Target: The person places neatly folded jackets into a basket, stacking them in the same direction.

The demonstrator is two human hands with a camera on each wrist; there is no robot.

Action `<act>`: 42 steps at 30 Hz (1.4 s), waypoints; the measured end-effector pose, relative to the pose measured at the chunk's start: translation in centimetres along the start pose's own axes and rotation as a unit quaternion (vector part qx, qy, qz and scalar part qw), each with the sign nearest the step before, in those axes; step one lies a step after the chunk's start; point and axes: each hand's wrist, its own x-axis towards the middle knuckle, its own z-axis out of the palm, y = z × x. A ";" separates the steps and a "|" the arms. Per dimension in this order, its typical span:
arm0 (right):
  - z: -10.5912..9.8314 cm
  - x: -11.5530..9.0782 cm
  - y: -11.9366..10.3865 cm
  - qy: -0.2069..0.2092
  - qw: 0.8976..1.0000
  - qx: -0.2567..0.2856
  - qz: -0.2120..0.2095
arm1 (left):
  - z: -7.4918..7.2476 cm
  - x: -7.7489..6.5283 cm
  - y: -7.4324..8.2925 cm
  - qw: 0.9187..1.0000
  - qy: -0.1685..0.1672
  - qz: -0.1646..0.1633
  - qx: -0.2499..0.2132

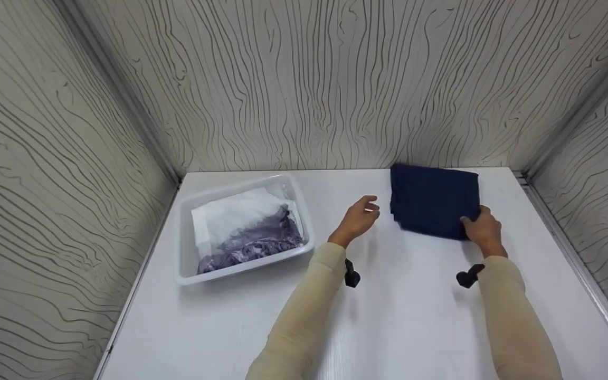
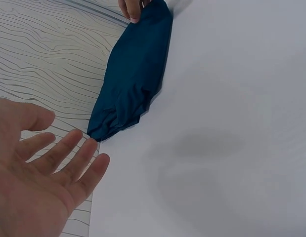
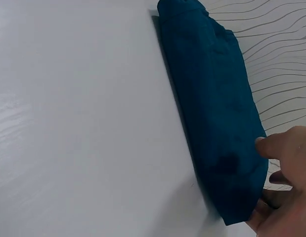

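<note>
A folded dark blue cloth garment [image 1: 435, 200] lies at the back right of the white table, its layered edges facing left. My right hand [image 1: 484, 228] grips its near right corner, thumb on top and fingers beneath; the right wrist view shows the thumb [image 3: 271, 145] pressing on the cloth [image 3: 212, 108]. To the left of the garment, my left hand [image 1: 359, 216] hovers above the table, holding nothing. In the left wrist view its fingers [image 2: 78, 163] are spread and loosely bent, apart from the cloth [image 2: 133, 64].
A white plastic tub [image 1: 246, 269] stands at the left of the table [image 1: 399, 316]. Inside it lies a folded white and purple-grey cloth [image 1: 246, 221]. Wood-grain patterned panels [image 1: 309, 84] rise behind the table and on both sides. A small black device is strapped at each wrist.
</note>
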 end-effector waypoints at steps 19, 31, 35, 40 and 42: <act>0.8 -1.4 0.5 -0.105 0.994 0.010 -0.026 | -0.5 -0.3 -1.9 0.999 0.012 -0.035 0.010; 2.1 -3.5 -1.1 -0.136 0.989 0.003 -0.055 | -0.5 -0.7 -3.7 0.997 0.020 -0.068 0.021; 3.1 -3.5 -1.7 -0.071 0.996 0.004 -0.058 | -0.5 -0.9 -4.1 0.996 0.024 -0.087 0.024; 4.5 -3.1 -2.3 -0.067 0.996 0.034 -0.046 | -0.4 -1.2 -4.5 0.994 0.022 -0.109 0.012; 4.9 -3.0 -2.7 -0.079 0.995 0.042 -0.040 | -0.4 -1.3 -4.6 0.993 0.025 -0.117 0.010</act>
